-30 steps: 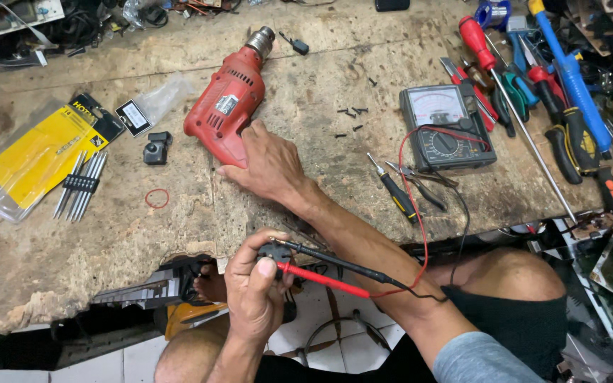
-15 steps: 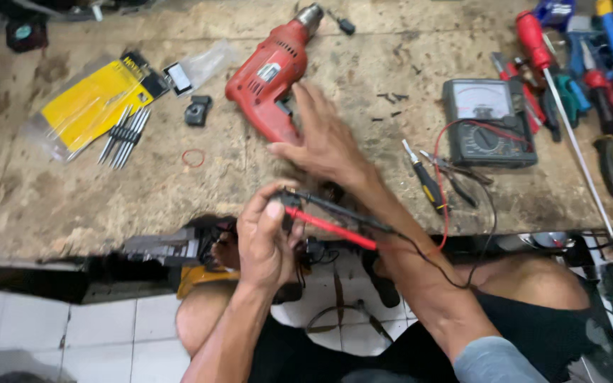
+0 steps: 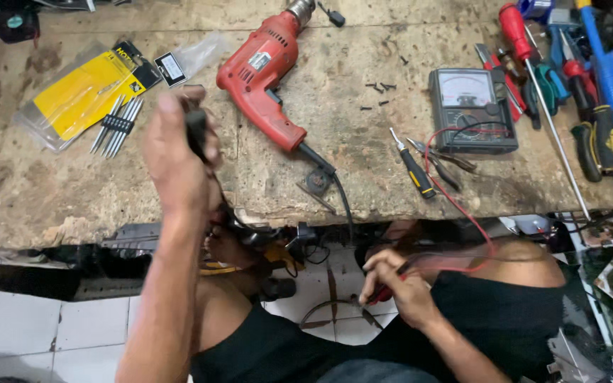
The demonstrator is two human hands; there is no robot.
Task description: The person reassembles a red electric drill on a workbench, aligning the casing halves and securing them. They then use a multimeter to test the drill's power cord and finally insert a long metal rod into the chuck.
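Nearest the camera, the right hand (image 3: 400, 287) sat low by the lap, below the counter (image 3: 363, 177) edge, fingers closed round a red probe (image 3: 383, 292); its red lead (image 3: 455, 206) ran up over the edge to the grey analog meter (image 3: 471, 110). White floor tiles (image 3: 30, 326) showed on the left under the counter, w/ dark clutter hanging beneath the edge. The left hand (image 3: 179, 159) was raised above the counter, blurred, gripped shut on a small black object (image 3: 196, 131), prob. the other probe, though I couldn't tell for sure; a dark cord dropped from it toward the lap. That hand blocked part of the worn counter behind it. The surface was rough, stained, chipped board. Just right of the left hand lay a red plastic power drill (image 3: 264, 71), chuck pointing away, black cable trailing off the near edge. A yellow-and-black handled screwdriver (image 3: 413, 167) lay between the drill cable and the meter, small pliers (image 3: 438, 159) beside it. Loose dark screws (image 3: 377, 96) were scattered between drill and meter. Left of the drill: a yellow card pack in clear plastic (image 3: 83, 92) w/ a row of thin metal bits (image 3: 116, 126) beside it. Far right: a heap of tools, incl. a red-handled long screwdriver (image 3: 526, 50) and a blue-handled tool (image 3: 608, 78). The two hands were well apart, the red probe down low, the black object up over the counter.
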